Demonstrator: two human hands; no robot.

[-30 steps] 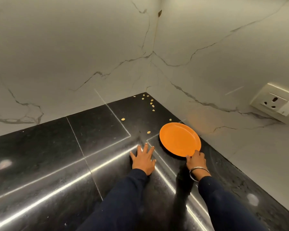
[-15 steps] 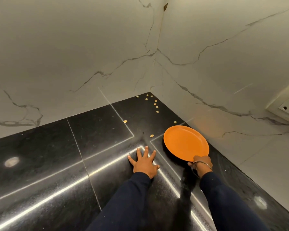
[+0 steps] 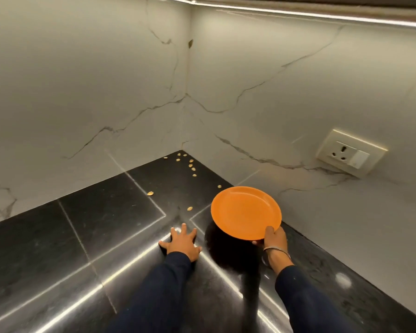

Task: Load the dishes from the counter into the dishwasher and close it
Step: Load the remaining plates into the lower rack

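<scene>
Orange plate [image 3: 246,212] hangs tilted above the black counter [image 3: 82,236] near the corner, pinched at its near rim by the right hand [image 3: 274,239], and from where I stand that thin edge grip could let it tip or slip on the way to the dishwasher, which is out of sight. Left hand [image 3: 181,242] lies flat with fingers spread on the counter, holding nothing; a second ago the plate sat lower against the stone, now its shadow shows it lifted clear

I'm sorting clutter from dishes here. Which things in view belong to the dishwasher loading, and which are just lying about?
Part of the job:
- orange plate, held tilted above the counter
- right hand, gripping the plate's near rim
- left hand, flat on the black counter

Just lying about:
- scattered seeds near the corner
- wall socket
</scene>
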